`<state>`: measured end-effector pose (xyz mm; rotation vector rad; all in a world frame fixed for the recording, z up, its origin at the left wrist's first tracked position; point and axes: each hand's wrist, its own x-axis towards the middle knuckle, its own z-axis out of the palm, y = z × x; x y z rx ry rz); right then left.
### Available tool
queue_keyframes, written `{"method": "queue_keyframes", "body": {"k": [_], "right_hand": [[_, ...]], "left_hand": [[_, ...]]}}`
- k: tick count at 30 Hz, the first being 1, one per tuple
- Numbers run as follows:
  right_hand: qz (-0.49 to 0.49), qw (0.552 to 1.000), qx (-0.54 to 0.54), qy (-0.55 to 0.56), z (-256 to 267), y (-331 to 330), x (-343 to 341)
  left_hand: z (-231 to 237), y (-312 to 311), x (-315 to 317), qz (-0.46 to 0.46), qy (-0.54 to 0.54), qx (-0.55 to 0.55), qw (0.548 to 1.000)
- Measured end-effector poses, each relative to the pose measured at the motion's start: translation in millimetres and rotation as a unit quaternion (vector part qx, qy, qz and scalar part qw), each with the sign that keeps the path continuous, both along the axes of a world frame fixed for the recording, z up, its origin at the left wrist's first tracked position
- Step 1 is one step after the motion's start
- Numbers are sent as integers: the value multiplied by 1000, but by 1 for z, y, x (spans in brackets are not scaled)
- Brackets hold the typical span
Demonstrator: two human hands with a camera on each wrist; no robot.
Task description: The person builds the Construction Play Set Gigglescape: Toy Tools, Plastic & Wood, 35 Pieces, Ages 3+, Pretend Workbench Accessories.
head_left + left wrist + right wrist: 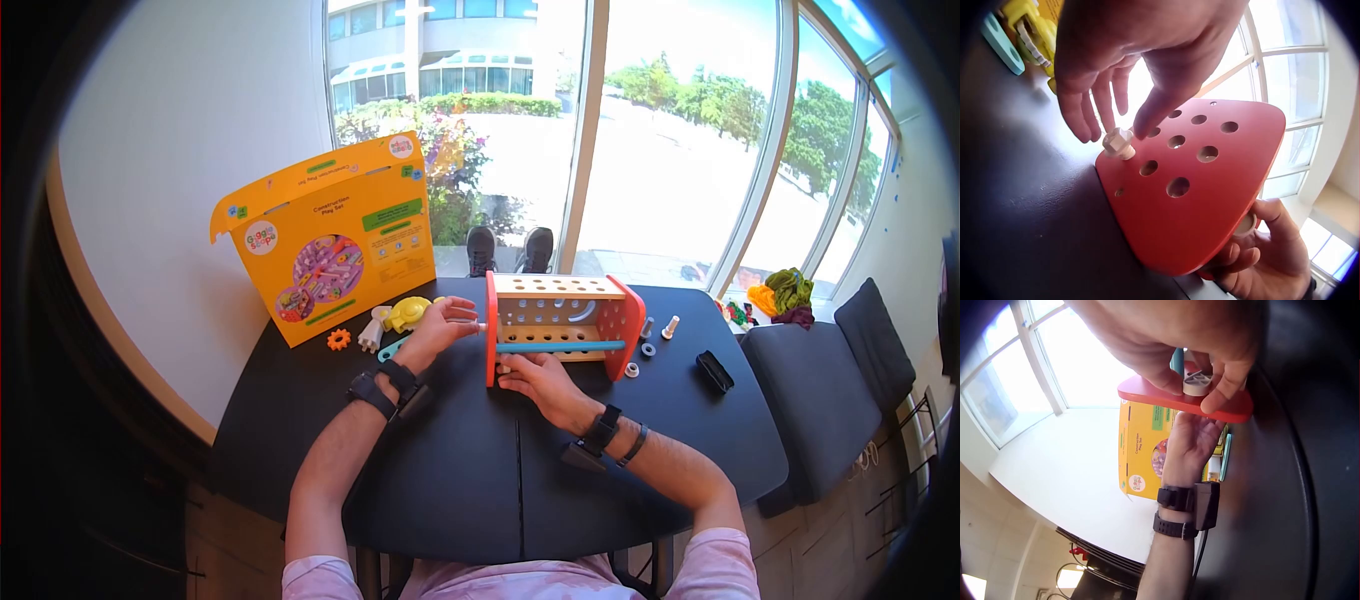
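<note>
A wooden toy toolbox stands on the black table, with red perforated end panels (1197,156), pale slats (560,288) and a blue rod (575,347) across its front. A cream hex-headed bolt (1118,144) sticks out of a hole near the left panel's edge. My left hand (445,328) is around the bolt head, its fingers fairly straight and the thumb tip close beside it. On the inner side of that panel, my right hand (548,388) pinches a round white spoked piece (1197,384) between thumb and fingers. The panel hides the bolt's far end.
A yellow cardboard box (335,235) stands at the back left. Before it lie an orange gear (339,340), a yellow toy piece (408,313) and a turquoise strip (392,350). To the right are a bolt (670,327), a grey ring (648,350) and a black case (714,372).
</note>
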<state>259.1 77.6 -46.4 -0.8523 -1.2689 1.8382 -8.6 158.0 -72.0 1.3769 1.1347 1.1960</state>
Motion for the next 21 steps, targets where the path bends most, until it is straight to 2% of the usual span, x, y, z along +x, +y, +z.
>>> {"method": "queue_keyframes", "body": {"k": [2,5,8,11,14,17,20,21], "right_hand": [[1,1000,0,1,-1,0,0],[5,1000,-7,9,-2,1,0],[6,1000,-8,22,-3,1,-1],[7,1000,-12,25,-2,1,0],[8,999,-13,32,-3,1,-1],[4,999,-17,32,-1,0,-1],[6,999,-17,36,-1,-1,0],[8,999,-16,38,-2,0,-1]], "left_hand": [[12,-6,2,50,20,-78,995],[9,-6,1,2,-13,-85,996],[7,-10,1,0,33,18,999],[6,-8,1,-19,-10,37,999],[9,-3,1,62,22,-71,995],[4,0,-1,12,-1,-107,994],[-2,2,1,-23,-22,58,998],[-2,3,0,8,7,24,1000]]}}
